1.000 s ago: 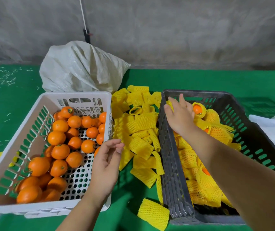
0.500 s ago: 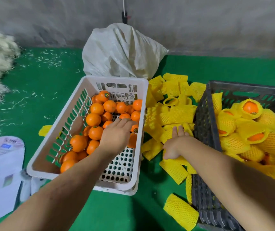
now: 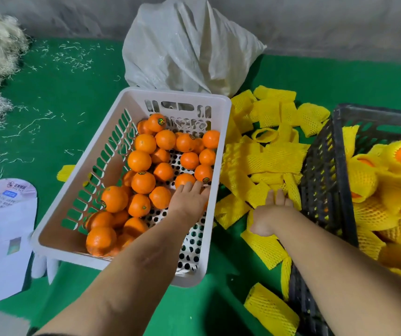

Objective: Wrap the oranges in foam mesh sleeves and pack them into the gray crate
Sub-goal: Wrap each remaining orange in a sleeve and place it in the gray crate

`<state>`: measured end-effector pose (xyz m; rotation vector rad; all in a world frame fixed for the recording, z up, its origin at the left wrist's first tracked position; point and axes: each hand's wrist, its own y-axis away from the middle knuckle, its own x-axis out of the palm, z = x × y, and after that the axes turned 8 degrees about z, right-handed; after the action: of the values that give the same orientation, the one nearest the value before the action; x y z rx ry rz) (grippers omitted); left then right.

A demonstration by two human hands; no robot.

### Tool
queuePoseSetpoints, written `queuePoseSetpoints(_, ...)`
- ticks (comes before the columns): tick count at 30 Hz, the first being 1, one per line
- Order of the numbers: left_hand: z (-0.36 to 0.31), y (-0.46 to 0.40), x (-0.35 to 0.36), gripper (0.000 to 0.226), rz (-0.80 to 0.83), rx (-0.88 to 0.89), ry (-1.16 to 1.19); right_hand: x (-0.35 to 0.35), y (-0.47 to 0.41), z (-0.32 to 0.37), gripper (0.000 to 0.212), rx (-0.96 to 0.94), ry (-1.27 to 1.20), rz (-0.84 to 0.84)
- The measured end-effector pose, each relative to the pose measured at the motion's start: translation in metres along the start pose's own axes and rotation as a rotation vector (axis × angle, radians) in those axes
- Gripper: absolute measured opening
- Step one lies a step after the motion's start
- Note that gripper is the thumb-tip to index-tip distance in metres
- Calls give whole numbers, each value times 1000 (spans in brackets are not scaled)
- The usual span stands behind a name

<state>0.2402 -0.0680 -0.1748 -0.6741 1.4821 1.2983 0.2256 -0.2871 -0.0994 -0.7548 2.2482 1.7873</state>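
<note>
The left hand (image 3: pixel 189 200) reaches into the white basket (image 3: pixel 131 98) with its fingers laid flat over an orange (image 3: pixel 184 179) by the right wall — touching it, fingers straight, nothing grasped yet. The right hand (image 3: pixel 271 210) lies on the pile of foam mesh sleeves (image 3: pixel 265 156) spread on the green bench (image 3: pixel 73 76) between the two containers; its fingers rest flat on one sleeve (image 3: pixel 257 194), and whether the thumb has pinched anything underneath cannot be told from this angle. The gray crate (image 3: pixel 325 166) stands to the right, already well stocked with wrapped oranges (image 3: pixel 388 190), while plenty of bare fruit waits in the basket.

The step in hand looks like the paired pick: one orange and one sleeve at once. To do it well, the left hand should curl right round the fruit under its fingers rather than drag it along the perforated floor, and lift straight up so the neighbours touching it do not roll. The right hand should take a single sleeve by its open end — the pieces overlap and cling, so a pinch too deep may bring up two. A sleeve held with its mouth spread would let the orange slide in cleanly when the hands meet over the gap between basket and crate. The fruit is firm; the foam is light and springy, so gentle grip suffices.
</note>
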Motion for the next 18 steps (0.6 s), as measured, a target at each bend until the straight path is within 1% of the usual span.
queuePoseSetpoints(3,1,-1,0,74,-44,-27,-8,2,1,-4,61,-17,-45,-18)
queuePoseSetpoints(5,6,2,-9,66,-47,-66,94,-4,10,-4,53,-43,-127,-108)
queuePoseSetpoints(6,9,5,-17,63,-65,-108,219,-8,16,-4,49,-64,-181,-180)
queuePoseSetpoints(8,15,16,-40,69,-148,-192,581,-17,29,-5,42,-152,-364,-334)
queuePoseSetpoints(10,17,33,-66,80,-303,-202,994,-25,48,-13,46,-301,-662,-430)
queuePoseSetpoints(12,10,61,-90,87,-435,-104,1369,-26,72,-25,54,-466,-962,-492)
queuePoseSetpoints(13,2,79,-99,87,-457,-28,1511,-23,84,-31,55,-538,-1096,-513)
queuePoseSetpoints(14,-6,96,-106,81,-462,64,1605,-17,94,-36,56,-600,-1197,-526)
queuePoseSetpoints(16,-26,121,-111,62,-400,242,1671,2,106,-39,57,-762,-1369,-514)
queuePoseSetpoints(17,-37,127,-112,56,-333,300,1682,13,111,-37,56,-845,-1460,-499)
queuePoseSetpoints(18,-48,130,-113,56,-264,331,1701,22,113,-34,54,-909,-1538,-491)
